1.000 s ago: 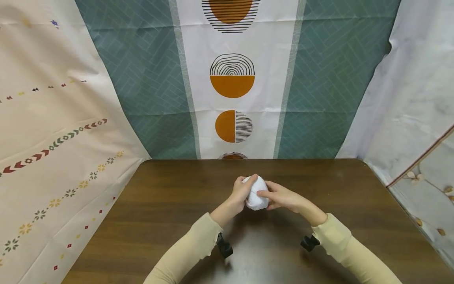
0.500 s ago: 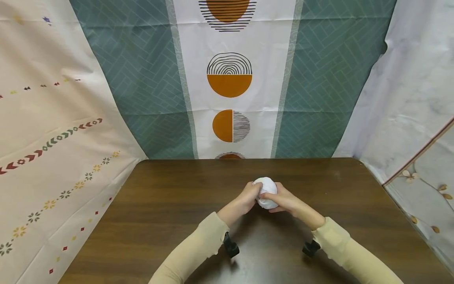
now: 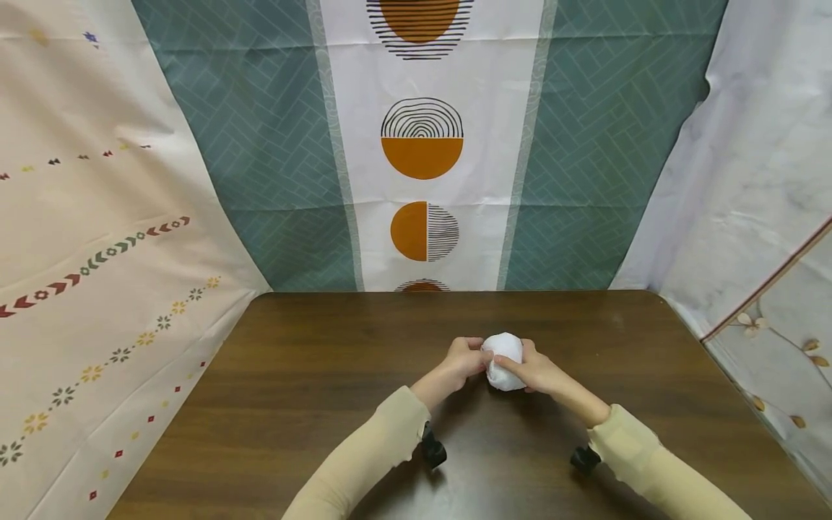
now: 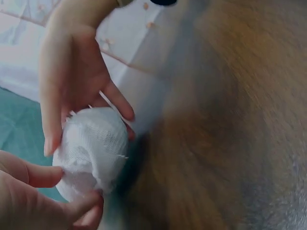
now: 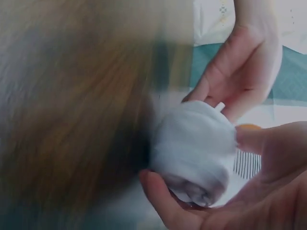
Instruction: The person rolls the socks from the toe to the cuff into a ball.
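Note:
A rounded roll of white gauze bandage [image 3: 507, 347] is held between both hands above the table. From the left, my left hand [image 3: 460, 362] pinches its near side with thumb and fingers. My right hand [image 3: 538, 372] grips the other side, its thumb lying across the front. Mesh weave and frayed threads show on the gauze [image 4: 93, 136] in the left wrist view, where the left thumb and fingers hold its lower end. Folded layers at one end of the roll [image 5: 192, 139] appear in the right wrist view, between the right thumb and fingers.
Beneath the hands lies a dark brown wooden table [image 3: 325, 404]. A teal and white patterned cloth [image 3: 279, 159] hangs at its back edge. Pale printed cloths flank the left and right sides. Black wrist devices [image 3: 434, 449] sit below each sleeve cuff.
Both hands and the gauze roll have shifted to the right and slightly nearer. The left thumb, which lay over the top of the roll, now pinches at its left side.

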`<state>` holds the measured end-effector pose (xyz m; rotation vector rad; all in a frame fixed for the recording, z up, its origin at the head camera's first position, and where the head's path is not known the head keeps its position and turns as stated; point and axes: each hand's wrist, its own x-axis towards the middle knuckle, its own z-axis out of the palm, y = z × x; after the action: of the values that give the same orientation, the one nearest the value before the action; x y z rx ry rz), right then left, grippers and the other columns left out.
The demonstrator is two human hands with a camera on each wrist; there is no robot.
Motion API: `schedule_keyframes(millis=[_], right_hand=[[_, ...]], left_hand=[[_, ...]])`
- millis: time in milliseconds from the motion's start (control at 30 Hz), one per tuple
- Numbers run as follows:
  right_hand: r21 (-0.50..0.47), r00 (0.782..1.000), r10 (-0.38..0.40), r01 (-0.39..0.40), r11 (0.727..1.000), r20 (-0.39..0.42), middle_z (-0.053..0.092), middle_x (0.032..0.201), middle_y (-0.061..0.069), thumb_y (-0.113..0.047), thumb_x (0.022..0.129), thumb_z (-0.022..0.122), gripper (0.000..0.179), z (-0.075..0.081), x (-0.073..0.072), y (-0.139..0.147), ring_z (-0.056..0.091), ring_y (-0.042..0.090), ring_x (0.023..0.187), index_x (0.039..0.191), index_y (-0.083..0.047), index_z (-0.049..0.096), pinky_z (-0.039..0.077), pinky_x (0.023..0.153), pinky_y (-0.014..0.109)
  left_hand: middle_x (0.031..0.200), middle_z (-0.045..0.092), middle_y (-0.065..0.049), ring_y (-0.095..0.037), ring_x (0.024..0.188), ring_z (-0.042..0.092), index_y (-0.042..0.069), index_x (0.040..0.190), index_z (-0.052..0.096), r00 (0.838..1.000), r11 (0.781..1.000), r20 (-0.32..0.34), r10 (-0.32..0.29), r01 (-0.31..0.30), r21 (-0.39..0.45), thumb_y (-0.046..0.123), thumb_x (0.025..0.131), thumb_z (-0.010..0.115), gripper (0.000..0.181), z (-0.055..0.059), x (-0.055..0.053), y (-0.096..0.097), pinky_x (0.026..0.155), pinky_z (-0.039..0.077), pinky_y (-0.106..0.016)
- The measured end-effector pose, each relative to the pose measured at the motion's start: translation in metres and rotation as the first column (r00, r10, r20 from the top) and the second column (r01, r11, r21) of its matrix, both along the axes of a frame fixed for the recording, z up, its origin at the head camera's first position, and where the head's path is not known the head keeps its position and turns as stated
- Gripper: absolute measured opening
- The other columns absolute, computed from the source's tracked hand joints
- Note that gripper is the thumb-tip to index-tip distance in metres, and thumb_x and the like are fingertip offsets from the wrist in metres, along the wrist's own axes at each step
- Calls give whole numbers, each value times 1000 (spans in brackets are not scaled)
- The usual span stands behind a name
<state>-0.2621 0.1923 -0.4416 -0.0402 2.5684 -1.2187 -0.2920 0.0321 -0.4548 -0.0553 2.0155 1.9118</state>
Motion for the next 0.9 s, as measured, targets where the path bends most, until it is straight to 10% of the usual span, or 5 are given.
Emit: schedule_keyframes(millis=[633, 900], right_hand=[[101, 1000, 12, -10, 995, -23, 39, 139, 37, -44, 104, 25, 64, 14, -20, 41, 55, 47, 111, 139, 9, 36, 57, 70, 42], [77, 999, -22, 20, 997, 25, 56, 116, 32, -44, 104, 23, 65, 11, -25, 54, 64, 34, 96, 138, 10, 36, 56, 74, 41]], left_hand=[[107, 69, -21, -32, 95, 69, -6, 119, 63, 997, 1000, -71, 8, -8, 1, 1, 87, 66, 33, -13, -8, 7, 87, 55, -40], [101, 71, -19, -28, 88, 71, -3, 112, 66, 999, 999, -21, -26, 25, -41, 4, 92, 60, 22, -12, -9, 4, 77, 57, -31]])
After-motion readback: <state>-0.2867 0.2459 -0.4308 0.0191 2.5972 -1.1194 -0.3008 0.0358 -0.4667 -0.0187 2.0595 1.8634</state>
